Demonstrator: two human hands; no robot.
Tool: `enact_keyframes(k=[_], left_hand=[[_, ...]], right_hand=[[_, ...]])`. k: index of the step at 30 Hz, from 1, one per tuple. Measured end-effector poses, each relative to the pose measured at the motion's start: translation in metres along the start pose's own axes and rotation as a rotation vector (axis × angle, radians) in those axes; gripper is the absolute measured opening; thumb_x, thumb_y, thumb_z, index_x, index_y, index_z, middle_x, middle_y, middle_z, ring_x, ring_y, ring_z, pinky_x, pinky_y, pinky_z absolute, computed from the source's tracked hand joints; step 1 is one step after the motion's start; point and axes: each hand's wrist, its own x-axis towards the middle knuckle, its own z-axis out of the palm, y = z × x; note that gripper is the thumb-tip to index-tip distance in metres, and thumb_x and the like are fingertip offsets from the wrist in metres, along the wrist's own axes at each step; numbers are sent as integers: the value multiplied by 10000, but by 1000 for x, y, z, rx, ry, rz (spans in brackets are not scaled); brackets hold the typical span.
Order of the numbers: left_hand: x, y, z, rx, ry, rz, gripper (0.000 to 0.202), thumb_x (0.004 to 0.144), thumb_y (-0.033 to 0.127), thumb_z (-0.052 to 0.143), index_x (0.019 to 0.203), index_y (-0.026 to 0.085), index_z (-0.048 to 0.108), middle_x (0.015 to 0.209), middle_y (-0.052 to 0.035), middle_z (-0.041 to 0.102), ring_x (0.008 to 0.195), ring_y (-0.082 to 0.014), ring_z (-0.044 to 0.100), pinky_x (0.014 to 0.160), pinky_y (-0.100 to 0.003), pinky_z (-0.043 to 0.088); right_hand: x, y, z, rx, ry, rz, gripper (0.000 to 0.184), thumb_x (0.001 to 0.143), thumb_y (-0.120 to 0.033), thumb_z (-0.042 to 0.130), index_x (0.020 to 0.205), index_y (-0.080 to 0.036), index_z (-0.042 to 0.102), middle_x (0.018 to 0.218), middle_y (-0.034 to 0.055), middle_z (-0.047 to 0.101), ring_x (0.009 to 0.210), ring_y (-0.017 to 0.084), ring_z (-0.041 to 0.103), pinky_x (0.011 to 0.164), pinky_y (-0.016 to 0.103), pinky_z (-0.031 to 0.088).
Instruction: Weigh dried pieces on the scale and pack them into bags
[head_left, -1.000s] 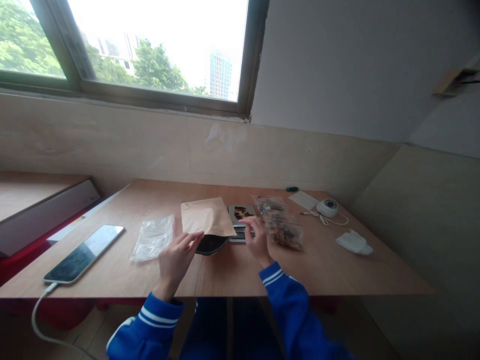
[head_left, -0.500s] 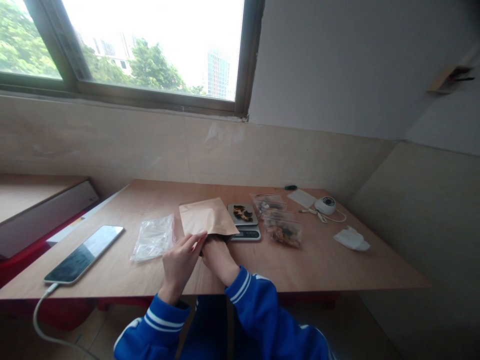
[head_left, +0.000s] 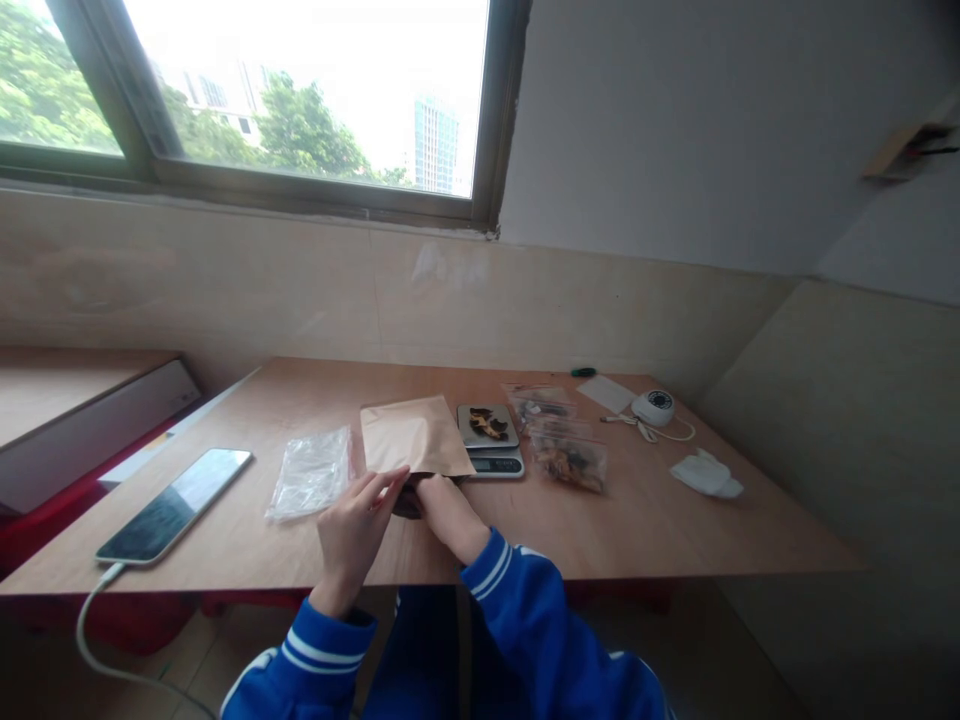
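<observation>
A brown kraft paper bag (head_left: pixel 415 435) lies on the wooden table with its mouth toward me. My left hand (head_left: pixel 358 525) pinches the near left edge of that mouth between thumb and fingers. My right hand (head_left: pixel 450 512) reaches into the opening, and its fingers are hidden there; whether they hold anything cannot be seen. Just right of the bag stands a small kitchen scale (head_left: pixel 501 466) with a lit display. Dark and yellowish dried pieces, perhaps dried mushroom (head_left: pixel 487 423), rest on its plate.
Clear plastic bags (head_left: pixel 309 470) lie left of the paper bag, beyond them a phone (head_left: pixel 176 505) on a cable. Right of the scale are zip bags of dried pieces (head_left: pixel 566 465). A white dome camera (head_left: pixel 654 407) and crumpled tissue (head_left: pixel 706 474) sit farther right.
My right hand has drawn back slightly and to the right at the bag's mouth, so more of it shows. My left hand keeps its pinch on the edge.
</observation>
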Motion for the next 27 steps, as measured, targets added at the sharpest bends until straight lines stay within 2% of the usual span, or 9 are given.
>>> enact_keyframes(k=[4,7,12,16,19,22,24,27], left_hand=[[7,-2,-2,7,-1,-43,186,866,373,586,920,268,729,791,26,725,583,-72,629,470,-166,327],[13,-2,-3,26,1,-76,175,861,368,594,912,273,731,774,23,718,601,-86,628,477,-180,320],[23,2,0,24,-1,-124,185,869,370,574,913,277,728,785,14,708,601,-103,602,483,-212,292],[30,1,3,14,-6,-154,185,872,374,564,922,283,717,822,14,704,622,-112,593,493,-216,291],[29,-8,10,44,41,-176,189,876,377,560,926,278,713,826,10,702,656,-124,593,510,-218,306],[18,-21,22,104,120,-126,202,885,369,552,949,267,714,794,3,704,654,-134,583,524,-226,322],[8,-31,30,132,178,-47,197,888,339,554,959,259,719,754,2,705,627,-133,569,539,-228,338],[-9,-42,38,136,219,75,173,875,272,581,978,265,719,713,16,707,600,-121,563,563,-223,362]], right_hand=[[-21,-8,-16,-185,29,-100,255,912,-124,506,1140,-123,622,1089,109,670,1012,229,615,895,355,528],[-31,-7,-24,-170,111,-205,261,910,-161,528,1154,-137,617,1121,100,655,1057,219,589,932,369,523],[-41,-6,-38,210,345,-211,228,913,-167,526,1103,-200,647,1154,69,656,1103,182,588,974,358,507],[-48,-3,-54,493,527,-118,167,884,-224,590,1026,-235,677,1107,52,682,1046,184,632,934,351,530],[-51,15,-60,575,645,27,156,870,-275,608,995,-219,681,1107,75,674,1044,203,635,851,332,562],[-45,48,-58,498,685,112,182,862,-300,609,991,-196,684,1102,94,669,1039,214,634,854,341,554],[-35,72,-53,402,666,119,196,870,-294,590,998,-182,686,1092,103,671,1028,216,636,881,359,538],[-16,100,-44,244,528,94,192,884,-241,558,1010,-176,686,1081,103,679,1046,217,625,924,378,509]])
